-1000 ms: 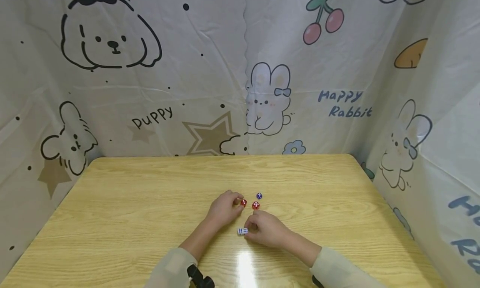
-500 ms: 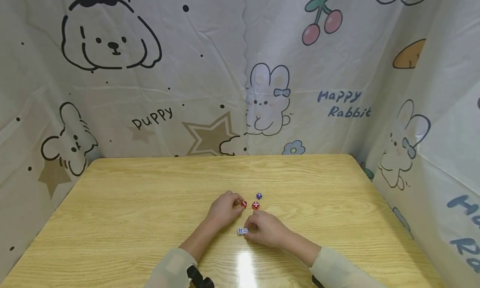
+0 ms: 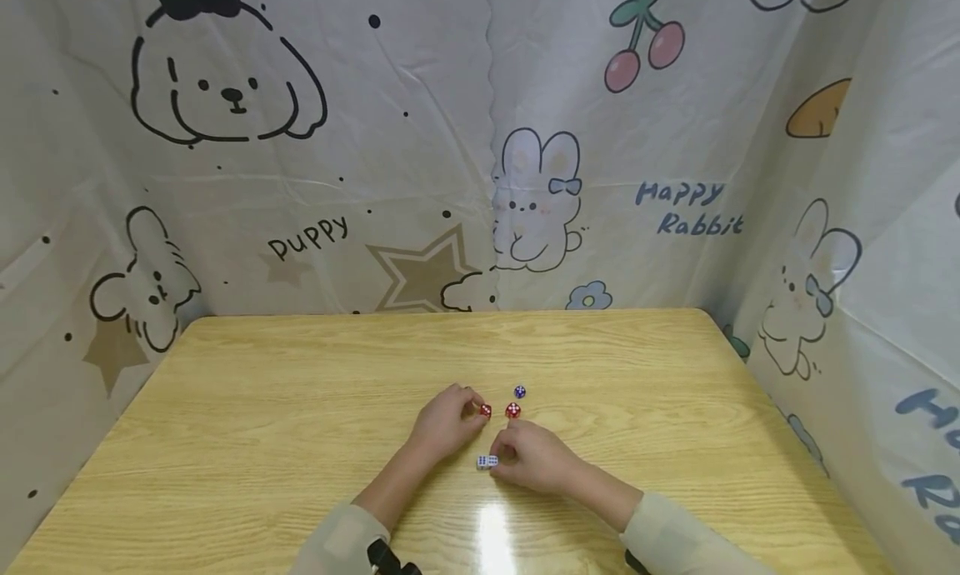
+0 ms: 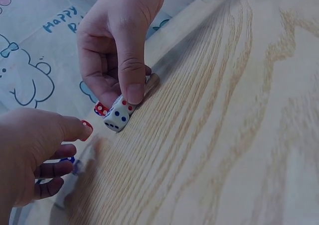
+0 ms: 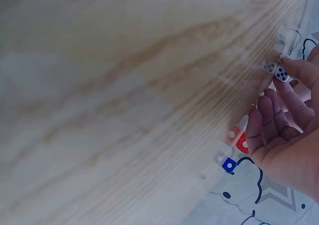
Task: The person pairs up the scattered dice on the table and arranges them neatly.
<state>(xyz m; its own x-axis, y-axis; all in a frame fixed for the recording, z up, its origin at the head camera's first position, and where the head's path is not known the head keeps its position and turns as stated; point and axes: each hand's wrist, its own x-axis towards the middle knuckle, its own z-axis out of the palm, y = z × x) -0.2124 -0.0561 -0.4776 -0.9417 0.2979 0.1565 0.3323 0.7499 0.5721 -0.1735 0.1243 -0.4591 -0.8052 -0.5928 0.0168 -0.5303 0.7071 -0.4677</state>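
Observation:
Between thumb and fingertips, my left hand (image 3: pixel 448 421) pinches a red die (image 3: pixel 486 411) with white dots, low over the table. The same die (image 4: pixel 87 126) peeks past the thumb in the left wrist view. My right hand (image 3: pixel 534 458) holds the right one of two white dice (image 3: pixel 482 462), which sit side by side, touching. Its thumb presses on that white die in the left wrist view. Another red die (image 3: pixel 513 410) lies just beyond the right hand's knuckles, and a blue die (image 3: pixel 520 392) lies farther back. The right wrist view partly hides the dice behind fingers.
The wood-grain table (image 3: pixel 300 408) spreads out around both hands. A printed cloth (image 3: pixel 420 158) with cartoon animals hangs behind the table's far edge and along both sides. A bright reflection shows on the tabletop near the front.
The red die at my left fingertips has turned a little and shifted slightly toward me. My right hand and the white dice stay essentially still; the head view has shifted slightly.

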